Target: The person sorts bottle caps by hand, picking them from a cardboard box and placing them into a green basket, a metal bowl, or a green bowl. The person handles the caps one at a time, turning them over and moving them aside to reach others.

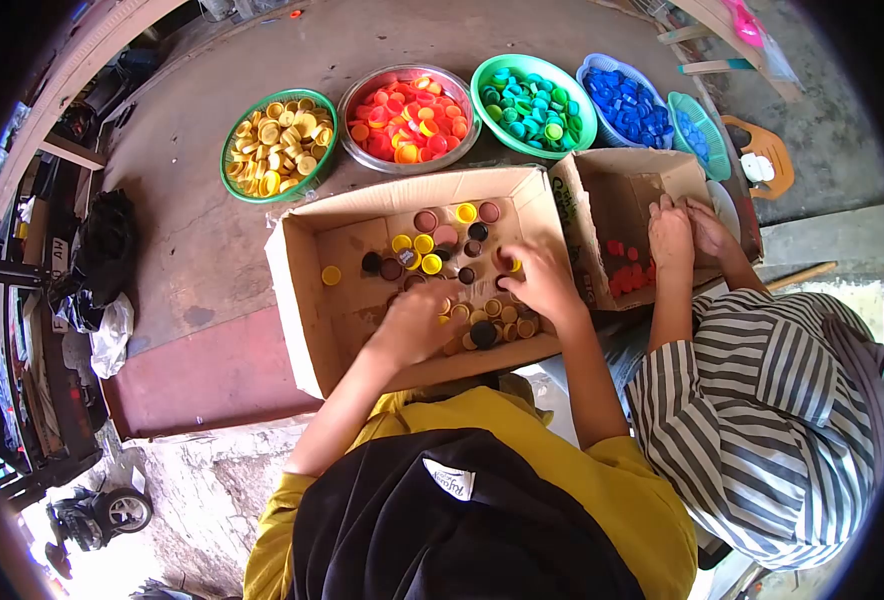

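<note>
A shallow cardboard box in front of me holds loose plastic bottle caps in yellow, brown, black and tan. My left hand reaches over the caps in the lower middle of the box, its fingertips partly hidden and blurred. At the right side, my right hand has thumb and forefinger curled around a yellow bottle cap. Several yellow caps lie between the hands and the far wall. Tan caps are bunched by the near wall beside a black cap.
Behind the box stand a basket of yellow caps, a metal bowl of red caps, a green basin of green caps and a basket of blue caps. A co-worker in striped sleeves handles red caps in a second cardboard box at right.
</note>
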`<action>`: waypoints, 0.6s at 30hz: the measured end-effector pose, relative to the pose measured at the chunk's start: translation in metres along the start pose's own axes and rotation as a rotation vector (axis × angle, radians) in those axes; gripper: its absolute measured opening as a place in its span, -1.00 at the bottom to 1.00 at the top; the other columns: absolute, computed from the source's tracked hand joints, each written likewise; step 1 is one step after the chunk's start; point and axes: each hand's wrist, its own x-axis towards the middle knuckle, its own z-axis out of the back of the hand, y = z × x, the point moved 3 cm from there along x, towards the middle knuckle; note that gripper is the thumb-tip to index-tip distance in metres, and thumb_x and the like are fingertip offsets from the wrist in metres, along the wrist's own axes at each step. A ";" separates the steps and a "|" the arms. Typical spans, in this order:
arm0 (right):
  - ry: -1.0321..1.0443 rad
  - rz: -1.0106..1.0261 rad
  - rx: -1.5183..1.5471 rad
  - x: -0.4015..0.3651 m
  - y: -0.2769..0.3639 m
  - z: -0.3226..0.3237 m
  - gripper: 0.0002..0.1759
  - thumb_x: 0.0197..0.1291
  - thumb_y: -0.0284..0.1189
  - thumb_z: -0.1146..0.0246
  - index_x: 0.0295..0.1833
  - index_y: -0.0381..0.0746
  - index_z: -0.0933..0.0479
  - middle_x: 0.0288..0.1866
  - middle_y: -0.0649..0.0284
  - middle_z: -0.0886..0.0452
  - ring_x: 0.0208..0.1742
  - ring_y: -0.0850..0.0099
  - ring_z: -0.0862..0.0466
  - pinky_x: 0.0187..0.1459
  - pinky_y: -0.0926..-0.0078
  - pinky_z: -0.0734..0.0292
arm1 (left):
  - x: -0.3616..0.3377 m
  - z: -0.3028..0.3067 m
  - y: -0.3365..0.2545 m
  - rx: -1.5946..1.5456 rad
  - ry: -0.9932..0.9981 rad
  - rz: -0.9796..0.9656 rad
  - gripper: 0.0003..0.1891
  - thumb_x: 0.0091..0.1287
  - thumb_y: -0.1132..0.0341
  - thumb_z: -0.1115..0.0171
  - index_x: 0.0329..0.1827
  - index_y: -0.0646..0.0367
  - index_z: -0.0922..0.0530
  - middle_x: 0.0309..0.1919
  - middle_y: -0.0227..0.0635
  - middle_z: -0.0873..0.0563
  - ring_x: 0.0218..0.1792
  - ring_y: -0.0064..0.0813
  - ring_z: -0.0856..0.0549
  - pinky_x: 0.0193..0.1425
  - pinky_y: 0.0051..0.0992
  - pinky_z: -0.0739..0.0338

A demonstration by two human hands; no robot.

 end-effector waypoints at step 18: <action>0.721 -0.538 -0.166 -0.066 -0.016 -0.036 -0.74 -0.21 -0.51 -0.28 -0.30 -0.34 -0.55 -0.24 -0.12 -0.56 -0.14 0.01 -0.58 -0.08 0.18 -0.51 | 0.053 -0.022 0.010 0.294 -0.085 -0.248 -0.42 -0.06 0.41 -0.30 0.11 0.14 -0.35 0.05 -0.08 -0.41 0.09 -0.06 -0.43 0.12 -0.24 -0.40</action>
